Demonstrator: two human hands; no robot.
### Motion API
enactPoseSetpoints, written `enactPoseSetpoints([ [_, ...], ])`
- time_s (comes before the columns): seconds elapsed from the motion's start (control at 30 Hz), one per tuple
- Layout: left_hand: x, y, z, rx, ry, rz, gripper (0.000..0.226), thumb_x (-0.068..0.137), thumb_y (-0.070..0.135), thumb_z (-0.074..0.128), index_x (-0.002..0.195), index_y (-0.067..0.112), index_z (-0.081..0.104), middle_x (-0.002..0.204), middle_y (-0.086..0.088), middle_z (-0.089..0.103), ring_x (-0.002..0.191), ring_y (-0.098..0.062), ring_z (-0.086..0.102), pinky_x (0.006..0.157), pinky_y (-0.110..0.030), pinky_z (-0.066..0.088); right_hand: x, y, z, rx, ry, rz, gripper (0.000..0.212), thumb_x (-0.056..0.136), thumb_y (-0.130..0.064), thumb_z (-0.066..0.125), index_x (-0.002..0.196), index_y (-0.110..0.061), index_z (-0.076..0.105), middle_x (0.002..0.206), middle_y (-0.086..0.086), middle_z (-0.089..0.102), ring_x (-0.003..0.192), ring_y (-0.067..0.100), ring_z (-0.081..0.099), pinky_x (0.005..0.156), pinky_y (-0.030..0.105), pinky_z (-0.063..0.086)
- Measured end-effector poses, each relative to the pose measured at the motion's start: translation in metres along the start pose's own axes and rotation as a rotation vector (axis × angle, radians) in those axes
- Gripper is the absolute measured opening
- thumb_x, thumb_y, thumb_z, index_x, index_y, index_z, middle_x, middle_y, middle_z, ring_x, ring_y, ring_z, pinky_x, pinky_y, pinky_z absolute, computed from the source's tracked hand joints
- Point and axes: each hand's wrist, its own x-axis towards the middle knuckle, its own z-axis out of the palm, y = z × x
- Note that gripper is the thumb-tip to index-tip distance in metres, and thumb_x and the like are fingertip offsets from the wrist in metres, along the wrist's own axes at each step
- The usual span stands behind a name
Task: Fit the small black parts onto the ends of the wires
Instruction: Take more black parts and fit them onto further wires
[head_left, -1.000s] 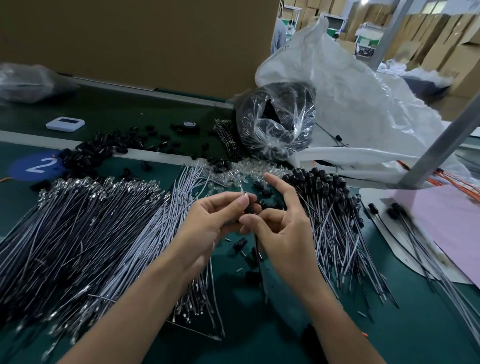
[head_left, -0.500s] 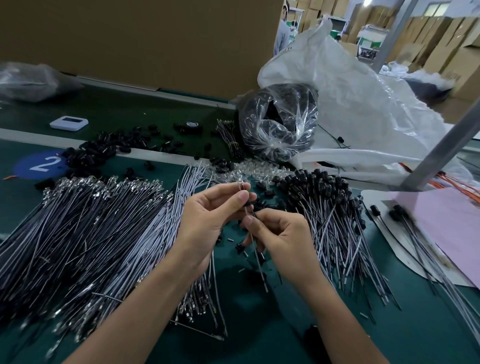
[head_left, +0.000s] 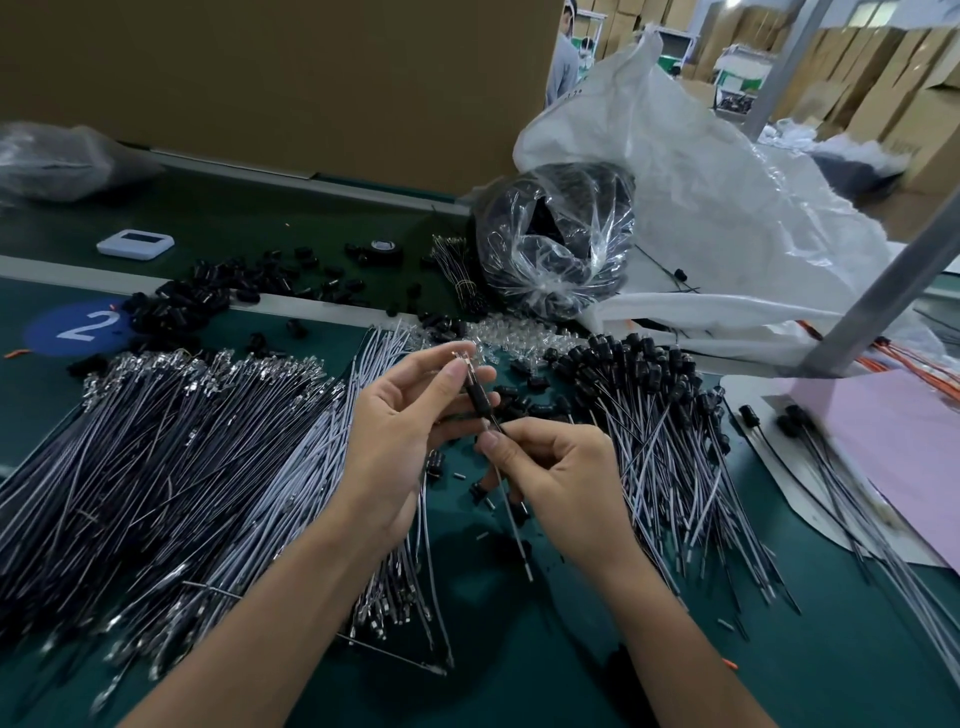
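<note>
Wire (head_left: 511, 514): thin, light, floppy; its tail hangs loose over the green mat (head_left: 519, 649). Left hand (head_left: 410, 431) pinches it near the metal tip, right hand (head_left: 566, 478) pinches it lower. Black part (head_left: 478, 399) sits on the wire between the pinches. Part looks tiny and probably slippery. Grip close either side so the wire doesn't buckle.

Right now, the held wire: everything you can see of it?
Thin grey wire, metal terminal at the top, small black part sleeved just below it. Tilted, running down to the right. Left hand pinches the top end, right hand pinches below the black part; lower end free, over the green mat.
</note>
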Motion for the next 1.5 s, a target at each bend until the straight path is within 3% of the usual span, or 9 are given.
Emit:
enactPoseSetpoints([
  [0.13, 0.0009, 0.0005, -0.0018, -0.015, 0.014, 0.023, 0.015, 0.08, 0.023, 0.067, 0.089, 0.019, 0.078, 0.095, -0.011, 0.076, 0.082, -0.022, 0.073, 0.063, -0.025, 0.057, 0.0003, 0.0011, 0.0002, -0.01, 0.004, 0.004, 0.018, 0.09, -0.014, 0.069, 0.073, -0.009, 0.075, 0.058, -0.002, 0.069, 0.045, 0.004, 0.055, 0.051, 0.016, 0.041],
  [0.33, 0.002, 0.0016, -0.0018, -0.058, 0.037, 0.006, 0.012, 0.072, 0.018, 0.071, 0.08, 0.015, 0.08, 0.087, -0.011, 0.077, 0.076, -0.021, 0.075, 0.06, -0.023, 0.058, 0.0001, 0.0008, 0.0018, -0.014, 0.061, -0.017, 0.013, 0.091, -0.021, 0.067, 0.082, -0.017, 0.076, 0.063, -0.011, 0.069, 0.051, 0.003, 0.058, 0.053, 0.018, 0.043],
  [0.53, 0.0019, 0.0004, 0.001, -0.052, 0.045, 0.012, 0.013, 0.068, 0.018, 0.073, 0.078, 0.013, 0.08, 0.086, -0.013, 0.076, 0.077, -0.022, 0.075, 0.061, -0.023, 0.058, -0.0009, 0.0019, 0.0024, -0.039, 0.095, -0.066, 0.014, 0.092, -0.018, 0.066, 0.082, -0.015, 0.075, 0.067, -0.007, 0.07, 0.05, 0.003, 0.052, 0.051, 0.018, 0.038],
  [0.7, 0.0011, 0.0007, 0.0006, -0.052, 0.025, 0.021, 0.018, 0.062, 0.023, 0.078, 0.078, 0.015, 0.08, 0.087, -0.013, 0.076, 0.08, -0.024, 0.075, 0.063, -0.022, 0.058, -0.002, 0.0015, 0.0046, -0.046, 0.15, -0.111, 0.011, 0.091, -0.015, 0.067, 0.085, -0.013, 0.076, 0.07, -0.008, 0.072, 0.055, 0.004, 0.06, 0.053, 0.018, 0.044],
  [0.87, 0.0003, 0.0024, 0.0009, -0.049, 0.013, 0.029, 0.024, 0.057, 0.028, 0.081, 0.077, 0.015, 0.08, 0.087, -0.012, 0.077, 0.08, -0.023, 0.075, 0.063, -0.022, 0.058, -0.0014, 0.0011, 0.005, -0.033, 0.166, -0.117, 0.009, 0.088, -0.013, 0.069, 0.086, -0.015, 0.077, 0.073, -0.01, 0.073, 0.065, 0.007, 0.068, 0.058, 0.026, 0.054],
  [1.13, 0.0005, 0.0025, 0.0008, -0.055, -0.016, 0.017, 0.023, 0.058, 0.025, 0.08, 0.076, 0.012, 0.079, 0.087, -0.011, 0.076, 0.08, -0.021, 0.073, 0.064, -0.023, 0.058, -0.0003, 0.0007, 0.002, -0.059, 0.148, -0.119, 0.01, 0.088, -0.015, 0.068, 0.088, -0.014, 0.078, 0.074, -0.009, 0.074, 0.066, 0.009, 0.069, 0.059, 0.032, 0.055],
  [1.3, 0.0015, 0.0005, -0.0002, -0.077, -0.037, -0.001, 0.018, 0.061, 0.02, 0.077, 0.076, 0.01, 0.079, 0.086, -0.011, 0.076, 0.078, -0.02, 0.073, 0.063, -0.021, 0.057, 0.0005, 0.0013, -0.0001, -0.05, 0.131, -0.109, 0.01, 0.086, -0.014, 0.068, 0.089, -0.014, 0.078, 0.076, -0.012, 0.073, 0.068, 0.004, 0.069, 0.062, 0.015, 0.051],
  [1.5, 0.0035, -0.0008, -0.0039, -0.102, -0.08, -0.047, 0.02, 0.061, 0.021, 0.078, 0.077, 0.01, 0.079, 0.086, -0.009, 0.076, 0.079, -0.017, 0.073, 0.064, -0.021, 0.056, 0.0011, 0.0022, -0.0008, -0.054, 0.126, -0.107, 0.011, 0.085, -0.01, 0.07, 0.092, -0.013, 0.079, 0.077, -0.016, 0.074, 0.071, 0.0, 0.069, 0.066, 0.012, 0.05],
])
